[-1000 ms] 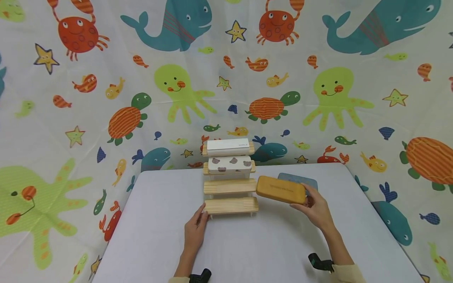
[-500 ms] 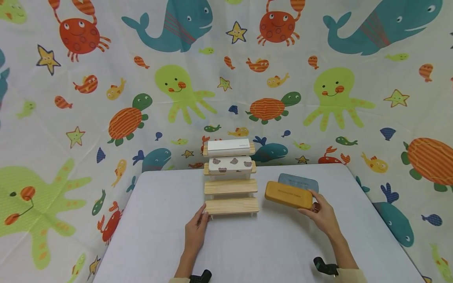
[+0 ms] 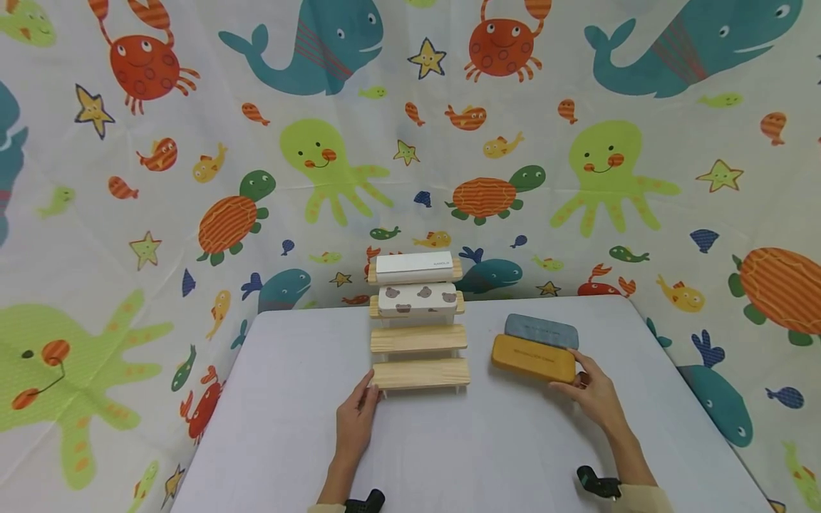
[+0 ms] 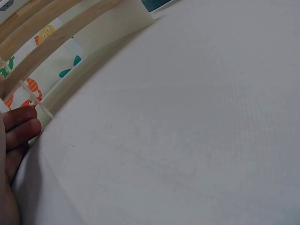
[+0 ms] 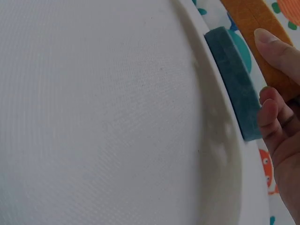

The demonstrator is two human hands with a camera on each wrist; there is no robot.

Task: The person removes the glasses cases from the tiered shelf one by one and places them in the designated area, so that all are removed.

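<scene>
My right hand [image 3: 598,395] holds a mustard-yellow glasses case [image 3: 534,358] by its right end, thumb at the front and fingers behind. In the right wrist view the yellow case [image 5: 262,37] is raised off the table, and a blue-grey glasses case [image 5: 234,84] lies below it. From the head view that blue-grey case [image 3: 541,331] sits just behind the yellow one. My left hand [image 3: 354,420] grips the front left corner of a stepped wooden stand [image 3: 420,374]; its fingers [image 4: 23,129] show beside the stand's clear leg, its thumb hidden there.
On the stand's top step lies a white glasses case [image 3: 413,266]; one step down is a white case with brown bear heads [image 3: 417,300]. The two lower planks are bare. A sea-animal curtain [image 3: 410,142] hangs behind the white-covered table [image 3: 288,385].
My right hand has carried the yellow case rightward and toward me, away from the stand's steps and in front of the blue-grey case. My left hand stays at the stand's corner.
</scene>
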